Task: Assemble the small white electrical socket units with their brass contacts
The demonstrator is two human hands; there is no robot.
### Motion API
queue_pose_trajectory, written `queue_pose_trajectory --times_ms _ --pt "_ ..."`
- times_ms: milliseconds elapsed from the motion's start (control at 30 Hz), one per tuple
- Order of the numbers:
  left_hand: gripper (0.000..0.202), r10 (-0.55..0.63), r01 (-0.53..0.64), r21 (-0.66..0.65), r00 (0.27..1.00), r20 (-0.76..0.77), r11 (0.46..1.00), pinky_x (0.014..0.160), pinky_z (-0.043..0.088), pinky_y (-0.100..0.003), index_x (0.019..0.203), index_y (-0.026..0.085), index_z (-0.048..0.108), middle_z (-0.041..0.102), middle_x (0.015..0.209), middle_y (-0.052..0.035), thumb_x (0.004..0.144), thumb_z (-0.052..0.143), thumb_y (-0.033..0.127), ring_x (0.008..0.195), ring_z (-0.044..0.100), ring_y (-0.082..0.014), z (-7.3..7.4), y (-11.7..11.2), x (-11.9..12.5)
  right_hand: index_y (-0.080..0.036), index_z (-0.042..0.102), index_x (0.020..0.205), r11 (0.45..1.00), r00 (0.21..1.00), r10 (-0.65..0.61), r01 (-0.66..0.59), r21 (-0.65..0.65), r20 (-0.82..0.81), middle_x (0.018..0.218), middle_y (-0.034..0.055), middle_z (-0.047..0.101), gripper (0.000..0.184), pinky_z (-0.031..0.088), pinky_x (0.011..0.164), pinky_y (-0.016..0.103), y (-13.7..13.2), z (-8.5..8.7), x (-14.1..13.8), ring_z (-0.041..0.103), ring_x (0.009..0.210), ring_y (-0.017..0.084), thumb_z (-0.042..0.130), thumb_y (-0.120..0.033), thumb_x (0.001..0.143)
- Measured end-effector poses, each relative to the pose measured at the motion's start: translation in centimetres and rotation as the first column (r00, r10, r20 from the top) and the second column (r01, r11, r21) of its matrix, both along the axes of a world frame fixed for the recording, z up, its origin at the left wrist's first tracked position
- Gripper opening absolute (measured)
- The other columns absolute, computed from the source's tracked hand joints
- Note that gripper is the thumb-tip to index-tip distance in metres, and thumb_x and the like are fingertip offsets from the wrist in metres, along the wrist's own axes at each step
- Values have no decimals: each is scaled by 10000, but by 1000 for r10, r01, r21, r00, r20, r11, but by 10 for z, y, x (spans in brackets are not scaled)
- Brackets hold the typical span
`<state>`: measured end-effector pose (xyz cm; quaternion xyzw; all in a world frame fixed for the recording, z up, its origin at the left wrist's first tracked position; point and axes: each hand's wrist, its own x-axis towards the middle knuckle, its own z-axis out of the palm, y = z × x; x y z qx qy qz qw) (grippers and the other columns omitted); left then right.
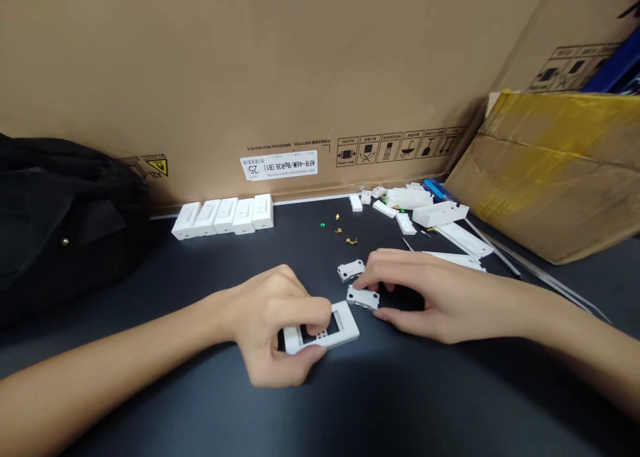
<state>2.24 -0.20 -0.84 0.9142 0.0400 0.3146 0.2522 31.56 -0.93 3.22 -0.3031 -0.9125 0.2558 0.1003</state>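
My left hand [283, 330] is closed on a white switch frame [345, 320], thumb at the near edge and curled fingers over the opening. A small lattice-like white bit shows inside the opening, partly hidden by my fingers. Just right of the frame, my right hand [425, 297] pinches a small grey-white plastic part [363, 297] with two holes, index finger at its far edge and thumb at its near right corner. Behind it lies a similar plastic part [351, 269], close to my right fingers. Small brass contacts [351, 241] and a tiny green piece [323, 225] lie farther back.
Several white switch units [227, 215] stand in a row at the back left, beside a black bag [65, 223]. Loose white housings [440, 213] and rods pile up at the right. A large cardboard box [280, 77] walls the back; a taped carton [555, 170] stands right.
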Motion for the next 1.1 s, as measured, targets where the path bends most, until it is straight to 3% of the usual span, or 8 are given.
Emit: queue_pose_trajectory --times_ms 200,367,533,633,700,833,967,1100 --pt "188 36 -36 -21 999 25 999 479 310 -269 892 227 549 387 633 86 798 657 104 528 341 -106 3 2 3 -134 676 1415 996 999 42 -40 82 -27 1039 71 678 453 535 861 334 -3 -1 0 663 908 201 581 -203 978" --pt "42 21 -21 4 1000 -15 1000 598 498 -239 968 166 697 636 886 -51 935 722 174 666 561 -121 7 8 5 -173 720 1306 986 997 40 -49 159 59 1029 74 644 366 501 848 358 -2 -1 1 635 933 229 573 -181 971" --pt "189 0 -6 -58 995 -103 998 639 561 -228 1109 140 747 659 1042 -106 1018 584 109 649 558 -94 10 9 3 -183 698 1224 990 996 11 -22 140 83 1014 66 662 272 484 863 383 -2 1 1 628 931 241 599 -217 973" --pt "188 35 -44 -66 991 -129 997 637 554 -232 1100 150 749 658 1035 -102 1004 592 113 702 589 -117 11 10 1 -194 695 1154 991 995 -22 9 135 99 1045 76 682 221 480 870 407 -2 2 2 629 933 252 642 -338 996" --pt "178 60 -72 -79 988 -139 994 640 547 -233 1078 157 752 654 1016 -92 981 610 111 729 596 -126 12 12 -1 -194 694 1138 988 993 -50 33 154 105 1090 93 686 316 486 890 431 -1 1 3 631 957 268 682 -476 995" --pt "230 80 -103 -138 984 -158 985 647 546 -231 1025 164 765 656 990 -69 916 598 51 722 601 -117 14 15 -3 -177 656 1393 972 995 -92 79 220 48 1264 143 665 546 506 979 476 2 -4 2 646 1111 301 576 -605 1064" --pt "246 74 -103 -182 985 -158 978 678 561 -232 1020 159 789 690 990 -77 935 589 43 786 642 -131 15 18 -4 -207 720 1354 938 985 -148 112 329 86 1302 146 686 516 501 1028 501 14 -3 9 661 1170 303 365 -517 1143" --pt "224 59 -90 -221 988 -145 971 692 565 -236 1015 155 799 695 981 -77 976 597 65 800 656 -132 14 20 -4 -187 780 1142 841 925 -363 276 465 108 1202 173 718 463 517 944 526 37 9 44 701 1038 336 429 -480 1064"
